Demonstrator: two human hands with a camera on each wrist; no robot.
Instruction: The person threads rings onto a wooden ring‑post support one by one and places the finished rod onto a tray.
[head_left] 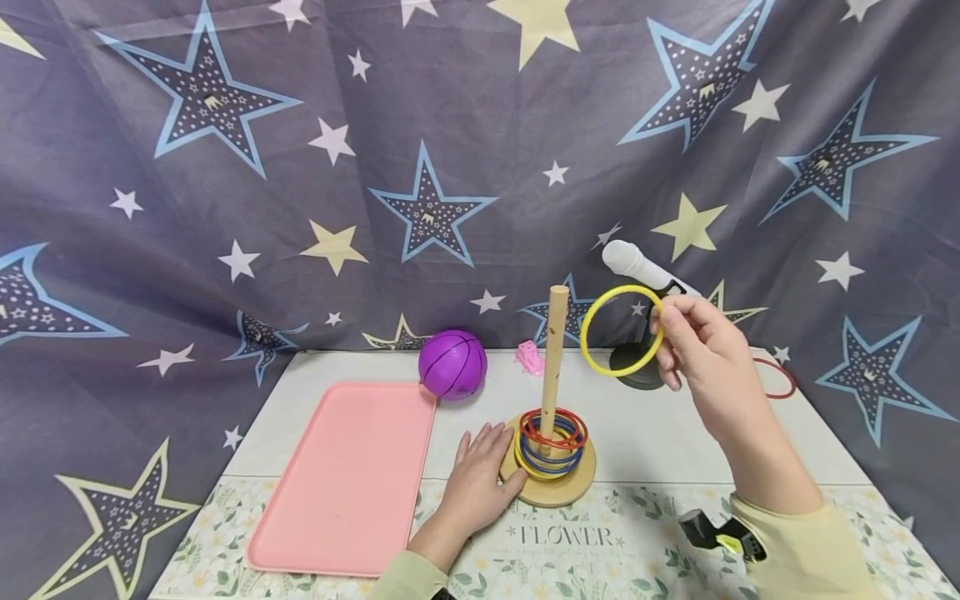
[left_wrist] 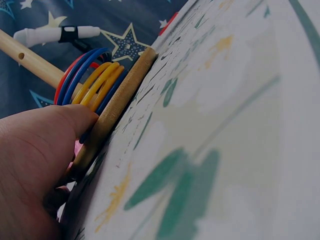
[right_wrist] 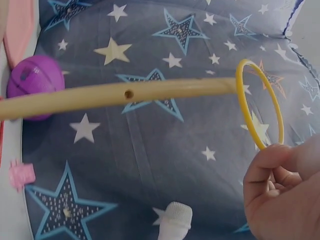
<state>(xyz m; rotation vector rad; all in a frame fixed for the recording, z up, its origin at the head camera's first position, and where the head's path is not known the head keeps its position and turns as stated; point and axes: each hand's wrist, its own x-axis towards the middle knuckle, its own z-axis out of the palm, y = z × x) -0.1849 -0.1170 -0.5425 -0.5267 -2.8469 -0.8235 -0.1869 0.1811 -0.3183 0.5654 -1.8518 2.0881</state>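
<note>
Between thumb and fingers, my right hand (head_left: 708,358) pinches a yellow ring (head_left: 587,333) by its right side. The ring is held up to the right of the wooden peg (head_left: 553,358), near the height of its top. In the right wrist view the yellow ring (right_wrist: 281,117) overlaps the peg's tip. Several red, blue and yellow rings (head_left: 551,460) lie stacked around the foot of the peg. My left hand (head_left: 483,479) rests at the left edge of the round wooden base (head_left: 555,497), fingers extended, thumb (left_wrist: 82,117) on the rim.
A pink tray (head_left: 345,483) lies to the left, with a purple ball (head_left: 452,364) at its far right corner. Behind the peg are a small pink object (head_left: 529,358) and a white microphone (head_left: 637,265) on a black stand. A red ring (head_left: 783,394) lies far right.
</note>
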